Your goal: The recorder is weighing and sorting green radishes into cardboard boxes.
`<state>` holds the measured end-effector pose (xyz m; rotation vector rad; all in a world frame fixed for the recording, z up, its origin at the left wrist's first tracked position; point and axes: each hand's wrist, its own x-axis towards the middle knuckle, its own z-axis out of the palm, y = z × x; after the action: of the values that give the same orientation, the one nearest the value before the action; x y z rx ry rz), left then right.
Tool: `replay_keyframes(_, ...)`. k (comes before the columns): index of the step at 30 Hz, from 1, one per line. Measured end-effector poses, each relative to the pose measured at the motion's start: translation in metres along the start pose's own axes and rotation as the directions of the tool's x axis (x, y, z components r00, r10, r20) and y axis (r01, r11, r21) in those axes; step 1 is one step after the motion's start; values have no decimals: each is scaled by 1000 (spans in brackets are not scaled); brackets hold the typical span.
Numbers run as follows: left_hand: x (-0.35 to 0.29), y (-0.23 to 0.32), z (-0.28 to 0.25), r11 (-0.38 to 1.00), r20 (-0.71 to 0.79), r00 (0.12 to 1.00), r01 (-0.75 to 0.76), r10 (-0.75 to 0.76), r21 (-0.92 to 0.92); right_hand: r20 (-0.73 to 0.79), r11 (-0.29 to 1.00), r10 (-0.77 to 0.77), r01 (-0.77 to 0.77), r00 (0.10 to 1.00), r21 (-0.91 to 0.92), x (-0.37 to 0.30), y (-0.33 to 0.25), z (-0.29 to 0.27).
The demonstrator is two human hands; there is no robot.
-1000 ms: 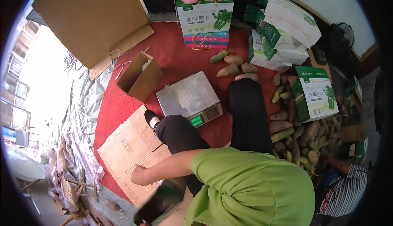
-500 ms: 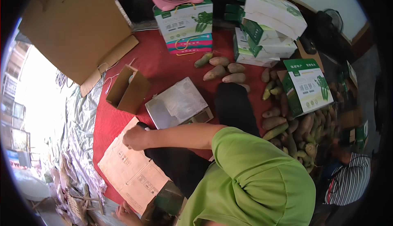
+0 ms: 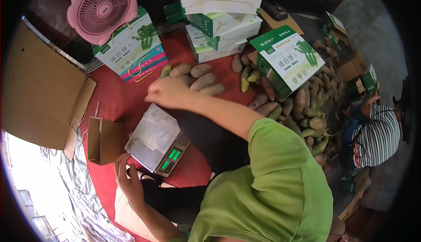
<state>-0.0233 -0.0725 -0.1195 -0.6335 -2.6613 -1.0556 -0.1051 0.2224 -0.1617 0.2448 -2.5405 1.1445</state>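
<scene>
A digital scale with a bare metal plate and a lit green display stands on red cloth before me. My left hand is beside its left edge, fingers extended and apart, holding nothing. My right hand hovers beyond the scale, just in front of several radishes. Its fingers are curled together; whatever they hold, if anything, is hidden. A narrow open cardboard box sits left of the scale. Flattened cardboard lies under my left forearm.
White-green cartons are stacked at the back; another carton rests by a large radish pile at right. A pink fan tops a carton at back left. Another person in a striped shirt is at far right.
My right hand has moved from over the flattened cardboard to beyond the scale. My left hand has come up beside the scale. The view has turned, and the scale's display is now uncovered.
</scene>
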Motion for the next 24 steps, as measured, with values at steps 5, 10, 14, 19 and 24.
replay_keyframes(5,13,-30,33,988,213,972,125,-103,-91,-99,901,375,-388,922,-194,-71,124,-86)
replay_keyframes(10,-4,-54,52,957,348,892,283,-288,65,-182,668,670,-691,720,-275,-191,237,-123)
replay_keyframes(14,5,-52,60,953,329,903,303,-276,-32,-243,426,806,-814,539,-394,-254,279,-131)
replay_keyframes(19,8,-57,65,950,338,898,311,-283,-28,-249,473,798,-827,549,-305,-236,264,-114)
replay_keyframes(24,14,-57,73,968,349,908,249,-233,-4,-208,599,726,-752,655,-276,-184,253,-99)
